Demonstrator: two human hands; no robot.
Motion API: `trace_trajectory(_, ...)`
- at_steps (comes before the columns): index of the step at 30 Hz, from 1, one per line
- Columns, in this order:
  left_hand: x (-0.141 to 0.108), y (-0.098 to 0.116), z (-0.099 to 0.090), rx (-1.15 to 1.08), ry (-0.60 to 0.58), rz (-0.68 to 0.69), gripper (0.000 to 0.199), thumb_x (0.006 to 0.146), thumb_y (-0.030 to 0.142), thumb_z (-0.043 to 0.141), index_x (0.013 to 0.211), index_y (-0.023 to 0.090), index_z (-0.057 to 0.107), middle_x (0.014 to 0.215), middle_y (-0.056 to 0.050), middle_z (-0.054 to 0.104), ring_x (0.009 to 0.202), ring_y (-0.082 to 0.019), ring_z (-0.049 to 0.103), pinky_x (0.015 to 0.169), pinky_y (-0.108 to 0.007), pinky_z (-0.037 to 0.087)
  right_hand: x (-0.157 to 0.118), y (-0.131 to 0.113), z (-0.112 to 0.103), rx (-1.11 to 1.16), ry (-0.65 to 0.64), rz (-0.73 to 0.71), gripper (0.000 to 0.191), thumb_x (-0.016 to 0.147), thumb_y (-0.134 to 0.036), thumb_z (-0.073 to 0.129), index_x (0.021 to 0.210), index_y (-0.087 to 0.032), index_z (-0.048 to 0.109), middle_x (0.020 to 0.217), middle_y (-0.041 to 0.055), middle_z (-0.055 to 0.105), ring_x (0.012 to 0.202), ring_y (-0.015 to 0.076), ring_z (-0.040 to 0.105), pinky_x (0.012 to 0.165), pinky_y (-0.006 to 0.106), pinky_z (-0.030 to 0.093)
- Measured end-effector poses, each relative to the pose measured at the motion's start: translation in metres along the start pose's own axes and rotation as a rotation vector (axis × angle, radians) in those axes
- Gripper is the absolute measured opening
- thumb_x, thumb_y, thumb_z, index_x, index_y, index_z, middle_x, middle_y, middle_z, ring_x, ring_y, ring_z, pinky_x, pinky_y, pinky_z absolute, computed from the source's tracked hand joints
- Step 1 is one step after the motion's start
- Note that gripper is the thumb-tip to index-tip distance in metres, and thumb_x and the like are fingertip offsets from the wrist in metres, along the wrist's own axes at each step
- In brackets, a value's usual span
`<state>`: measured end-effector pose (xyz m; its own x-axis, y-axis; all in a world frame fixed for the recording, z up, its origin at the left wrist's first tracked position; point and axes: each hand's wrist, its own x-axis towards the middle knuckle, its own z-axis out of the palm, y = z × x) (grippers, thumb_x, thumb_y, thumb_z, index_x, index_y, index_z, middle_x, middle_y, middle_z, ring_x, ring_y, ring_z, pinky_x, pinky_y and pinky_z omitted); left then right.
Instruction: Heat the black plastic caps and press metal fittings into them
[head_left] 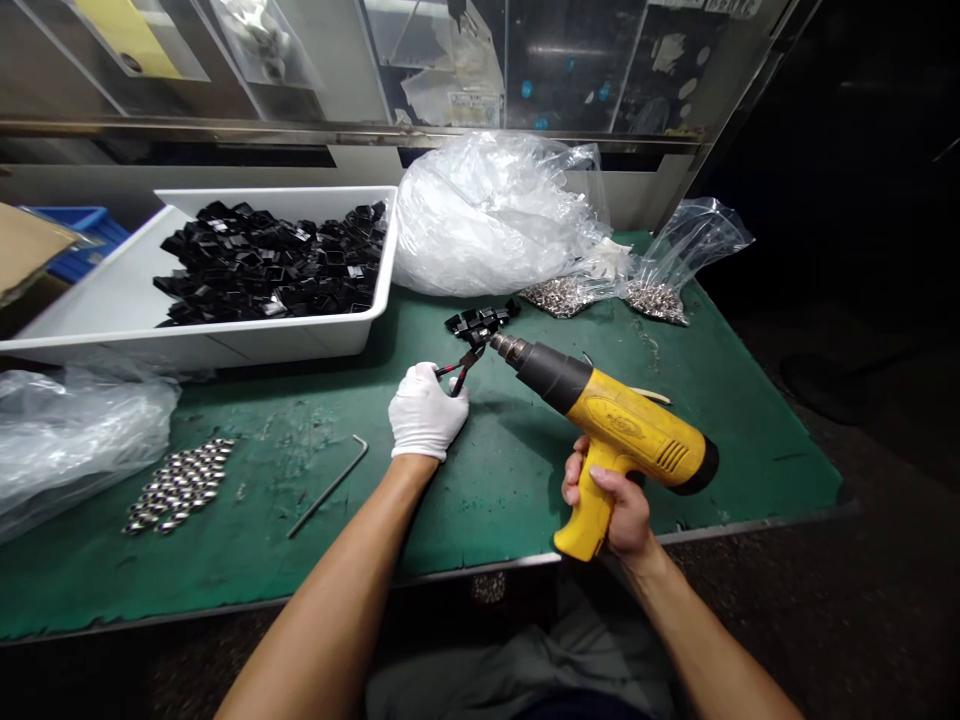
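My left hand (pixel 428 411), in a white glove, is closed round the handles of pliers (pixel 466 370) with red and black grips. The pliers' tip is at a small group of black plastic parts (pixel 477 322) on the green table. Bare, my right hand (pixel 616 498) grips a yellow heat gun (pixel 634 425) by its handle. The gun's metal nozzle points up and left, close beside the pliers' tip. Whether the pliers pinch a part is too small to tell.
A white tray (pixel 300 338) of black parts stands at the back left. Clear plastic bags (pixel 487 215) lie behind, two holding small metal pieces. Metal pieces (pixel 180 485) and a hex key (pixel 328 487) lie on the green table (pixel 495 500) at left. A thin tool (pixel 651 396) lies behind the gun.
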<state>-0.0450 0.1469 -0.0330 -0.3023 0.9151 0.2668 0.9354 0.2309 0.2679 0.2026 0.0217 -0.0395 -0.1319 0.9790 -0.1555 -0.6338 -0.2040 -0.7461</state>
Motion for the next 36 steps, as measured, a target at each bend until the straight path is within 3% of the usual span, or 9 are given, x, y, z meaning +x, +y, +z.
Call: trace_trajectory(36, -0.0002, -0.0014, 0.0027, -0.018, 0.007, 0.041, 0.04, 0.082, 0.041, 0.062, 0.114, 0.019, 0.055, 0.112, -0.011, 0.067, 0.102, -0.031, 0.067, 0.079, -0.038, 0.051, -0.0026, -0.0012, 0.0013, 0.029, -0.008, 0.003, 0.031, 0.085, -0.032, 0.065, 0.114, -0.021, 0.064, 0.087, 0.004, 0.065, 0.064, 0.0165, 0.06, 0.062, 0.028, 0.048)
